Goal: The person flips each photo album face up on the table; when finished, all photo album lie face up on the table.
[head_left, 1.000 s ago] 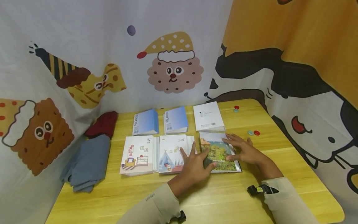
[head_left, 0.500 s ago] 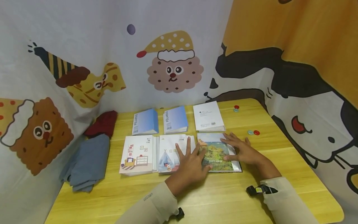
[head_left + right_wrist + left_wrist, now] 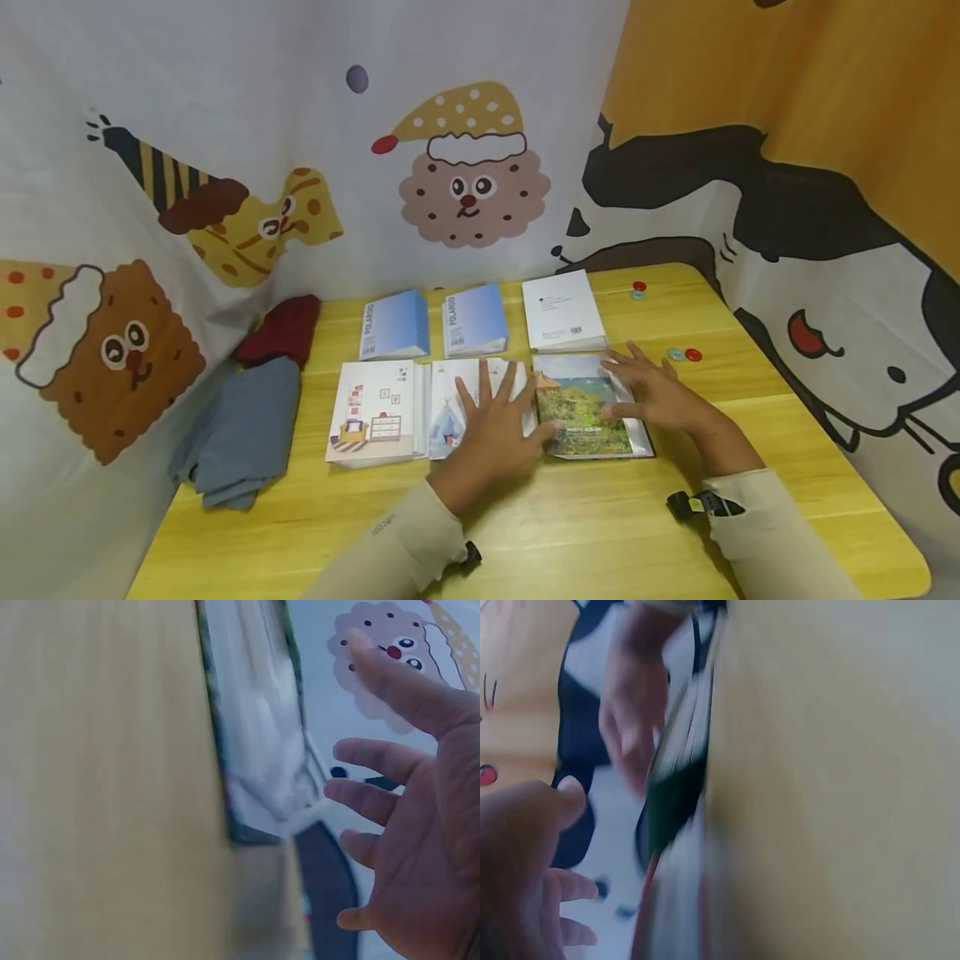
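A photo album (image 3: pixel 577 408) with a garden-picture cover lies in the front row, at the right end. My left hand (image 3: pixel 491 429), fingers spread, is over the tent-picture album (image 3: pixel 444 379) to its left and hides much of that cover. Its thumb reaches toward the garden album's left edge. Over that album's right edge is my right hand (image 3: pixel 663 400), with spread fingers that grip nothing. In the right wrist view, the hand (image 3: pixel 420 817) appears apart from the album's side (image 3: pixel 259 727). Whether the left fingertips touch the cover cannot be told.
An album with a furniture picture (image 3: pixel 375 408) is at the front left. Behind stand two blue albums (image 3: pixel 395 323) (image 3: pixel 476 319) and a white one (image 3: pixel 564 310). Folded grey cloth (image 3: pixel 247 425) and a dark red cloth (image 3: pixel 281 329) lie left; small red and green discs (image 3: pixel 685 355) lie right.
My left hand has moved left, off the garden album and over the tent album. The garden album has shifted slightly left against its neighbour. My right hand has stayed near its right edge.
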Available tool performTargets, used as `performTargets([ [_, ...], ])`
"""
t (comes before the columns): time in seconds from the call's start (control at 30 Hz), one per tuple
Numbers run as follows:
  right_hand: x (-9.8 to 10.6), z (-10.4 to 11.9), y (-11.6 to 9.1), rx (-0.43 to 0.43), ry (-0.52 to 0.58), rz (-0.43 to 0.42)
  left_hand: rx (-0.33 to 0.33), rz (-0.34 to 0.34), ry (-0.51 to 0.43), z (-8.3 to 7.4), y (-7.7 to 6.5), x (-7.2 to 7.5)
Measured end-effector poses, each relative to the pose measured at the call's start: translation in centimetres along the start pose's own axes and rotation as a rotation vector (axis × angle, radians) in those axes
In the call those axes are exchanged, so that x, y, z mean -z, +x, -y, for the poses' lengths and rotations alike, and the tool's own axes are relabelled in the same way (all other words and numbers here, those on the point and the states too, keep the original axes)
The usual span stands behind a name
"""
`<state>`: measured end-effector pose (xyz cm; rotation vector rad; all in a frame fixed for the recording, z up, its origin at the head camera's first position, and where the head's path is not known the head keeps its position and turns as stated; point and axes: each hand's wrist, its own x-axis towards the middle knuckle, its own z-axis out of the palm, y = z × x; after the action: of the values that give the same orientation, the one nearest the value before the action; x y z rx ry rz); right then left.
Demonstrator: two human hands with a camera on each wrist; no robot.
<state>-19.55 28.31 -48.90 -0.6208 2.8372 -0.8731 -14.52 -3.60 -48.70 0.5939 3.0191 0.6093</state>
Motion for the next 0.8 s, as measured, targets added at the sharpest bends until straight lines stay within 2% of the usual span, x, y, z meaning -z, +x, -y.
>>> performTargets([
  [0.17,2.2,2.0,0.4,-0.031,0.026,-0.015,0.111,-0.051,0.051,3.6,0.6,3.4],
  [0.37,3.2,4.6,3.6,0.083,0.020,-0.004,0.228,0.007,0.064,8.3,1.3,7.2],
  [0.57,2.3,8.3,8.2,0.175,0.036,0.032,0.311,0.071,0.058,12.9,3.0,10.2],
  [0.7,1.0,10.1,11.3,0.223,-0.011,0.061,0.356,0.143,-0.013,15.9,3.8,11.3],
  [0.8,0.0,11.0,13.5,0.242,-0.044,0.083,0.353,0.172,-0.094,17.7,4.4,11.9],
])
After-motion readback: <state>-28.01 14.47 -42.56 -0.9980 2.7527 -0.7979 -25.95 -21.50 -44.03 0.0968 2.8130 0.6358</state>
